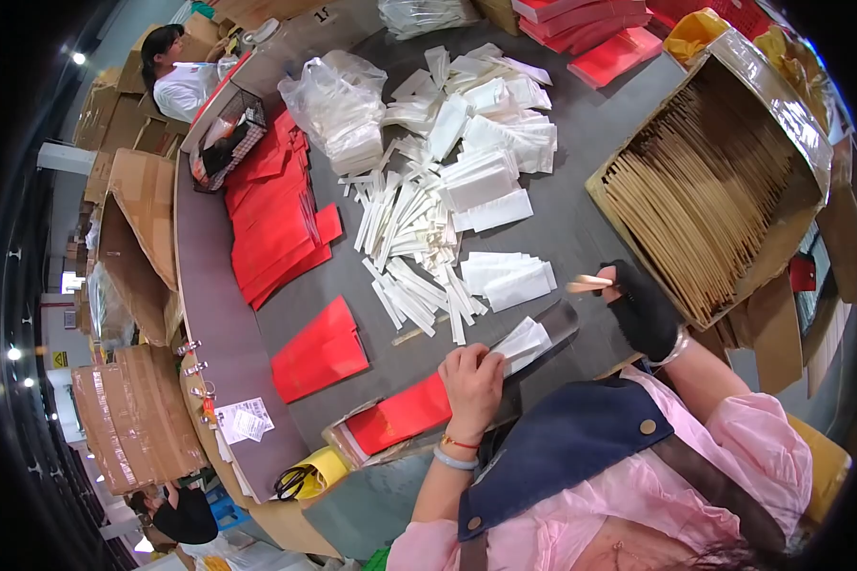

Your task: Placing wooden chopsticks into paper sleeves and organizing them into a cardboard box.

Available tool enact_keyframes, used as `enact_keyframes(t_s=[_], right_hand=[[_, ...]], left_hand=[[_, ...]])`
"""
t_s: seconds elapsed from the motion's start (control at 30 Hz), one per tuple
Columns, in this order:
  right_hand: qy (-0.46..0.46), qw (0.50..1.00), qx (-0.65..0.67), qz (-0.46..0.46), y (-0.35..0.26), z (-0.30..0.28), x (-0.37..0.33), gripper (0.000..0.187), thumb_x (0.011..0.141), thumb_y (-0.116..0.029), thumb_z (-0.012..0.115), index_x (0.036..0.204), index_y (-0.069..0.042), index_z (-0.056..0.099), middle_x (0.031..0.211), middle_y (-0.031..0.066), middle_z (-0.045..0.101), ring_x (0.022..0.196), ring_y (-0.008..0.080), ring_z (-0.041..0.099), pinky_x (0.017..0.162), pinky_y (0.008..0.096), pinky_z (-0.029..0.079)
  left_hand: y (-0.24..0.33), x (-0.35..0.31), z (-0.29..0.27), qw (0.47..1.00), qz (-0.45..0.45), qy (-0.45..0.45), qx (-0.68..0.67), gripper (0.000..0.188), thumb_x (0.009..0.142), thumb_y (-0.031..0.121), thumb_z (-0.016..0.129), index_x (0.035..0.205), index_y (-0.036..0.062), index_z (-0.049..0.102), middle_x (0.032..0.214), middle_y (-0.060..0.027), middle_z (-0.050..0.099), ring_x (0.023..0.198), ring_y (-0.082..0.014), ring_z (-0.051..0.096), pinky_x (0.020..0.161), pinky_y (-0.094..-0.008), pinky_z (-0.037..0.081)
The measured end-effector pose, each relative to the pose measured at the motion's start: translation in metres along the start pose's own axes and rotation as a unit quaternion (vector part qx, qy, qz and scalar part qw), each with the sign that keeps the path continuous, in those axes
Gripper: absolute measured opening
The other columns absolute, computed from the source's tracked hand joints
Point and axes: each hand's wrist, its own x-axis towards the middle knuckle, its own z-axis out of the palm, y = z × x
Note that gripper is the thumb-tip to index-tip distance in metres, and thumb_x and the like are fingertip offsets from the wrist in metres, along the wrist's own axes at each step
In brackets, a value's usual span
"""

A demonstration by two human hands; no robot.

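Pinching a white paper packet (524,340) at its near end, the left hand (473,379) has its fingers curled closed over the packet and over the top of a red envelope (400,416) that lies flat on the grey table (581,219) just in front of the person. The right hand (644,309) wears a dark fingerless glove and is closed around a few thin wooden sticks (588,283), their pale tips poking out to the left.

To do this step well, it seems best to keep the left hand pressing the packet flat and steady, so its open end stays put (a loose grip would let the thin paper buckle), and to bring the sticks in level and in line with the packet rather than at an angle.

The packet is a narrow white sleeve, flat and crisp, lying aslant between the two hands. Many more white sleeves and paper strips (419,238) lie scattered farther up the table. To the right stands an open cardboard box (733,181) packed with rows of wooden sticks, and red envelopes (276,219) are stacked to the left.
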Motion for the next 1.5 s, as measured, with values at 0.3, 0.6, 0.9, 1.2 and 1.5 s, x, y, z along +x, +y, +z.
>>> enact_keyframes(t_s=[0.3, 0.6, 0.9, 1.2, 1.5], right_hand=[[-0.167, 0.955, -0.222, -0.105, 0.049, 0.005, 0.005, 0.026, 0.080, -0.013, 0.067, 0.105, -0.010, 0.068, 0.079, 0.0109, 0.061, 0.073, 0.0314, 0.060, 0.065, 0.0392, 0.047], [-0.281, 0.859, -0.402, -0.148, 0.058, 0.015, 0.008, 0.021, 0.082, -0.025, 0.065, 0.103, -0.024, 0.069, 0.074, 0.0131, 0.058, 0.073, 0.0305, 0.061, 0.061, 0.0431, 0.048], [-0.212, 0.938, -0.270, -0.053, 0.071, 0.032, 0.010, 0.016, 0.079, -0.017, 0.069, 0.090, -0.007, 0.064, 0.088, 0.0153, 0.060, 0.088, 0.0344, 0.059, 0.076, 0.0423, 0.049], [-0.198, 0.948, -0.208, -0.137, 0.028, 0.070, 0.019, 0.048, 0.067, -0.036, 0.081, 0.102, -0.010, 0.062, 0.097, 0.0098, 0.059, 0.090, 0.0290, 0.058, 0.077, 0.0404, 0.046], [-0.237, 0.847, -0.423, -0.217, -0.013, 0.025, 0.035, 0.059, 0.057, -0.042, 0.080, 0.106, -0.014, 0.062, 0.104, 0.0052, 0.060, 0.105, 0.0274, 0.055, 0.096, 0.0501, 0.033]], left_hand=[[-0.009, -0.010, -0.028, 0.995, -0.093, -0.020, -0.015, 0.037, 0.069, 0.022, 0.079, 0.102, 0.0096, 0.069, 0.106, -0.0065, 0.058, 0.107, -0.0313, 0.050, 0.093, -0.0432, 0.038], [-0.025, -0.027, -0.025, 0.996, -0.049, -0.076, -0.022, 0.073, 0.058, 0.024, 0.086, 0.123, 0.0056, 0.058, 0.124, -0.0084, 0.055, 0.113, -0.0324, 0.048, 0.100, -0.0484, 0.036], [-0.003, -0.011, -0.008, 0.997, -0.054, -0.056, 0.007, 0.078, 0.056, 0.019, 0.086, 0.127, 0.0061, 0.056, 0.121, -0.0098, 0.055, 0.112, -0.0325, 0.048, 0.095, -0.0437, 0.041], [0.000, 0.011, -0.012, 0.996, -0.039, -0.069, -0.051, 0.072, 0.063, 0.014, 0.078, 0.131, 0.0117, 0.053, 0.118, -0.0106, 0.055, 0.110, -0.0340, 0.049, 0.093, -0.0447, 0.041], [0.014, 0.051, -0.069, 0.968, 0.058, -0.237, 0.062, 0.033, 0.066, 0.016, 0.073, 0.096, 0.0106, 0.061, 0.097, -0.0118, 0.054, 0.089, -0.0318, 0.054, 0.074, -0.0441, 0.045]])
